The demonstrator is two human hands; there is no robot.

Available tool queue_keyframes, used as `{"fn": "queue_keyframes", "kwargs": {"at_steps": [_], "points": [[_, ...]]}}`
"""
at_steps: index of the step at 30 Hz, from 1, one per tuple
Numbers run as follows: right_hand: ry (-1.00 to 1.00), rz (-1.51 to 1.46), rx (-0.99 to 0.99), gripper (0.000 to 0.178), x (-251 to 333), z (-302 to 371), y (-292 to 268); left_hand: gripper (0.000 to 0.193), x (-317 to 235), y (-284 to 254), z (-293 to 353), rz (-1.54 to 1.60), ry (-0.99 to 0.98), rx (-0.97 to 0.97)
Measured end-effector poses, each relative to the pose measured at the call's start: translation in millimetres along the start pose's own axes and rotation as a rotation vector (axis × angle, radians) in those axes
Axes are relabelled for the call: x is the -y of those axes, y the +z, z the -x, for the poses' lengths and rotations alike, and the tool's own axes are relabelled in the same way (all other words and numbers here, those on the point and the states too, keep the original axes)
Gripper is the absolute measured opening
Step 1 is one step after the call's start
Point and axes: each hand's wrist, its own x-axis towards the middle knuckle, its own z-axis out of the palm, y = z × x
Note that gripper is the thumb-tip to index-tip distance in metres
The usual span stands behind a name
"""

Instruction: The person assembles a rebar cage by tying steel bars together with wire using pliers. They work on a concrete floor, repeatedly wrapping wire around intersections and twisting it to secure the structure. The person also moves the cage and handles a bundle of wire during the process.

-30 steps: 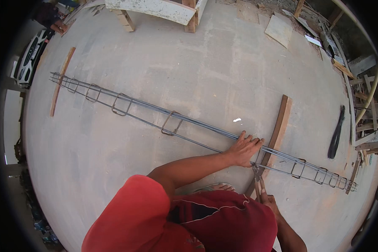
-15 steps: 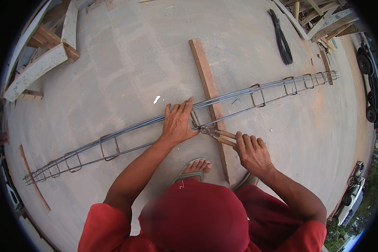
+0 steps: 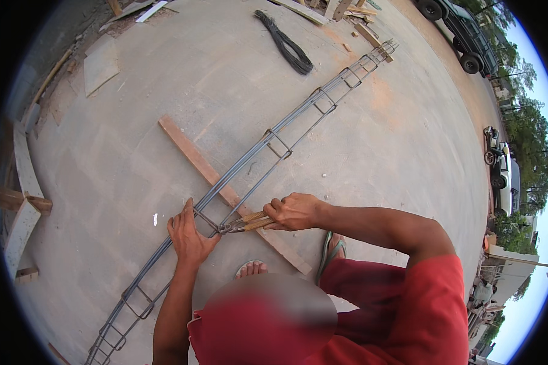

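A long cage of steel rebar point(image 3: 242, 163), with square stirrups set along it, runs diagonally from lower left to upper right. My left hand point(image 3: 187, 234) grips it around the bars beside a stirrup point(image 3: 207, 218), thumb near that stirrup's lower corner. In my right hand point(image 3: 293, 212) are pincers point(image 3: 249, 222) with tan-coloured handles. Their jaws are at the corner where the stirrup meets the near bar, close to my left thumb. Any tie wire between the jaws is too small to make out.
Under the cage lies a wooden beam point(image 3: 192, 151), crossing it on the concrete floor. A bundle of black wire point(image 3: 284, 44) rests farther off. Scrap boards point(image 3: 24, 234) stand at the left. My sandalled feet point(image 3: 333, 248) are just behind the beam. Vehicles point(image 3: 460, 33) are at the far right.
The view has turned, so the cage now slants more steeply and more of the vehicles and trees shows. Both hands stay at the same stirrup, the pincers still at its corner.
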Motion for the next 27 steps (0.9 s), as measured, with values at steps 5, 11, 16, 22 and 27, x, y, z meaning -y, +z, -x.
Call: {"fn": "queue_keyframes", "kwargs": {"at_steps": [5,11,16,22,27], "points": [[0.005,-0.09,-0.016,0.053,-6,2,8,0.113,-5,-4,-1,0.016,-0.014,0.022],[0.17,-0.256,0.082,0.056,25,8,-6,0.112,0,0,1,-0.043,0.01,-0.033],[0.502,-1.269,0.432,0.067,59,11,4,0.114,-3,-3,1,-0.027,0.004,-0.022],[0.513,-1.476,0.369,0.047,75,23,13,0.115,-1,1,3,0.02,0.005,-0.033],[0.321,-0.583,-0.173,0.046,83,25,6,0.112,1,-2,3,0.027,-0.011,-0.042]]}}
